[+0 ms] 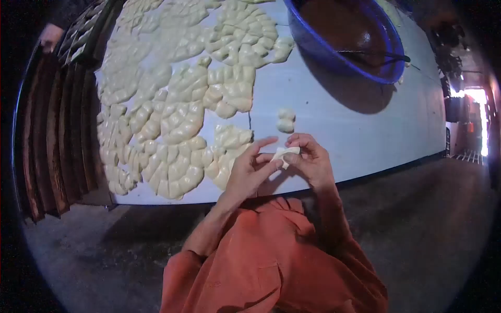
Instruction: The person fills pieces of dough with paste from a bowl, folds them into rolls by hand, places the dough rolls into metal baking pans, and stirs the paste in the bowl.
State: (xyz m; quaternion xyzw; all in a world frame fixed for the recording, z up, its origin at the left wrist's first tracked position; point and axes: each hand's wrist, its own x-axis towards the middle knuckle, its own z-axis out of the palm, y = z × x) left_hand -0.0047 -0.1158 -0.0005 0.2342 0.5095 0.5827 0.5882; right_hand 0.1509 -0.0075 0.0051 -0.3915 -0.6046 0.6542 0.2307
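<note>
Close below me, a person in a loose orange-red garment (271, 266) stands at the near edge of a white table (355, 133). Just above that edge, the right hand (314, 164) pinches a small folded piece of dough (287, 153) between thumb and fingers. Beside it, the left hand (253, 166) is half curled, thumb against the same piece, forefinger stretched out apart from it; whether those fingers really grip it, I can't tell. Both sleeves end well short of the wrists.

A little past the fingertips, two small lumps (285, 120), pale and rounded, lie touching on the tabletop. To the left, dough pieces (180, 120) cover much of the table, packed side by side in broad, glossy patches that run to the far end.

Farther off on the right sits a big blue tub (392, 47) holding a brown mixture (339, 28), with a dark-handled tool (394, 55) lying across its rim. Over by the left wall, dark boards (60, 135) stand on edge in a row. Away at the far right, bright light comes through a doorway (478, 104).
</note>
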